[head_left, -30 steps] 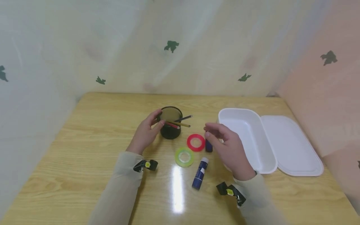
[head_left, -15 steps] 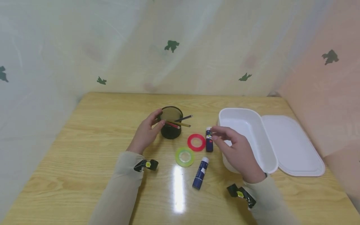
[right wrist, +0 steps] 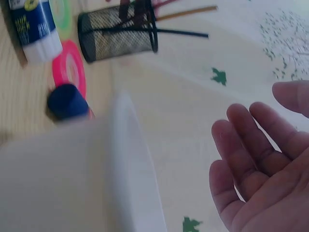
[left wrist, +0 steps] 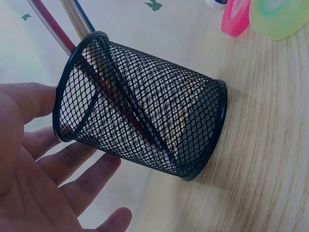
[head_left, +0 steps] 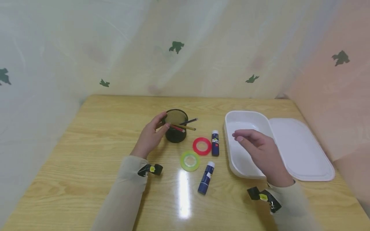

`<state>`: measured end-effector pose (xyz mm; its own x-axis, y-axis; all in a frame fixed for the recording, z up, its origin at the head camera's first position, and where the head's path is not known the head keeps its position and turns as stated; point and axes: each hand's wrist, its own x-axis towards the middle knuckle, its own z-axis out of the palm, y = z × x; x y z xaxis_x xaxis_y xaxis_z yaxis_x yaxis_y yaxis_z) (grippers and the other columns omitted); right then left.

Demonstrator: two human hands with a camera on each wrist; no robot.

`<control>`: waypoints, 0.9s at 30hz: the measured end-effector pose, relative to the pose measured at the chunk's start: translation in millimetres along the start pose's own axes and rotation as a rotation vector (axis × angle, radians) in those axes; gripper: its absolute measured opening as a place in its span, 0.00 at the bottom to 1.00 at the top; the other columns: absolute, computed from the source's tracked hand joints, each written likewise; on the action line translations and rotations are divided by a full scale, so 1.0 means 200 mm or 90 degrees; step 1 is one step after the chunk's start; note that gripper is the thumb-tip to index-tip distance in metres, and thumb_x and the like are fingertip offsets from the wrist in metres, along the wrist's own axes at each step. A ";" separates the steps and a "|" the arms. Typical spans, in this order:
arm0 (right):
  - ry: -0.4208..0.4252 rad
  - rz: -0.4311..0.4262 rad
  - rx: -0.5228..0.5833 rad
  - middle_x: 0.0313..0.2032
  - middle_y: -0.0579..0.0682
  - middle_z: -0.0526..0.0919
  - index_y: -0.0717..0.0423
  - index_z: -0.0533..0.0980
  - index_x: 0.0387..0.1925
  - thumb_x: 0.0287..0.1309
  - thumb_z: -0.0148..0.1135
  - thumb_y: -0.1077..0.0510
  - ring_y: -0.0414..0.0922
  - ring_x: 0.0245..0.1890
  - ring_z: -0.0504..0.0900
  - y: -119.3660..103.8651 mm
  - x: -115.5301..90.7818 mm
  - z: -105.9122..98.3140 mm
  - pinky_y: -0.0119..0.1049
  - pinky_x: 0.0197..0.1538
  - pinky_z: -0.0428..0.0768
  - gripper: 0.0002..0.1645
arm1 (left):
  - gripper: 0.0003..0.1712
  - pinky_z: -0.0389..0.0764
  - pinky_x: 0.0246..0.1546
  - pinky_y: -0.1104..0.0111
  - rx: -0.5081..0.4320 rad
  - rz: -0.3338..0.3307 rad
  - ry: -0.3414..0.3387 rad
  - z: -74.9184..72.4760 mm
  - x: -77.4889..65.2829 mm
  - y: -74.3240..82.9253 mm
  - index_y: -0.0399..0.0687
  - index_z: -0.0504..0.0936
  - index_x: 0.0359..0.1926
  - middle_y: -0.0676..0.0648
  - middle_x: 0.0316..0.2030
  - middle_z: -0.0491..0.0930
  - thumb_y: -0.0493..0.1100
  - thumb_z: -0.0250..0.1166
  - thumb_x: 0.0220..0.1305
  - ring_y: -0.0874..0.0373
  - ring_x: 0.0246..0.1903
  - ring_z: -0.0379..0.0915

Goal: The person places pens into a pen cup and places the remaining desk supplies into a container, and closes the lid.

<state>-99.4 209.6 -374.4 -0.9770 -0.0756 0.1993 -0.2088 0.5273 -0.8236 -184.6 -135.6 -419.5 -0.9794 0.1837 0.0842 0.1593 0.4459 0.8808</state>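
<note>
In the head view, my left hand (head_left: 150, 134) holds a black mesh pencil cup (head_left: 175, 136) by its left side, thumb and fingers spread about the rim. The cup stands upright on the table, and three pencils (left wrist: 72, 24) lean out of it: red, yellowish and dark. My right hand (head_left: 261, 150) hovers above a white plastic box (head_left: 235, 154) with loosely bent fingers. The right wrist view shows nothing in that palm, beside the box wall (right wrist: 58, 179).
Between the hands lie a red tape roll (head_left: 202, 138), a green tape roll (head_left: 189, 167) and two blue glue sticks (head_left: 215, 149), one upright and one lying (head_left: 206, 179). A white lid (head_left: 306, 150) rests right of the box on the wooden table (head_left: 95, 144).
My right hand has moved rightward, from beside the upright glue stick to over the white box. My left hand has stayed at the pencil cup.
</note>
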 end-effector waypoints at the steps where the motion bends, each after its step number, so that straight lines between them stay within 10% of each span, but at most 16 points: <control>1: 0.001 -0.001 0.006 0.48 0.51 0.86 0.54 0.82 0.53 0.71 0.60 0.54 0.33 0.49 0.81 0.01 0.00 -0.02 0.21 0.53 0.75 0.15 | 0.32 0.66 0.68 0.49 0.000 0.001 0.000 0.00 0.00 0.00 0.50 0.62 0.76 0.45 0.73 0.63 0.49 0.57 0.76 0.43 0.67 0.67; 27: 0.091 0.037 0.028 0.42 0.37 0.87 0.63 0.80 0.53 0.72 0.59 0.55 0.34 0.46 0.83 0.25 0.03 -0.27 0.19 0.51 0.74 0.17 | 0.33 0.67 0.67 0.47 -0.005 -0.002 -0.002 -0.03 -0.02 0.02 0.50 0.61 0.76 0.45 0.74 0.62 0.49 0.57 0.76 0.43 0.68 0.66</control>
<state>-112.7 282.1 -385.3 -0.9721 0.0778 0.2215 -0.1563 0.4895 -0.8579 -180.9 -138.8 -413.6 -0.9795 0.1854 0.0790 0.1547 0.4404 0.8844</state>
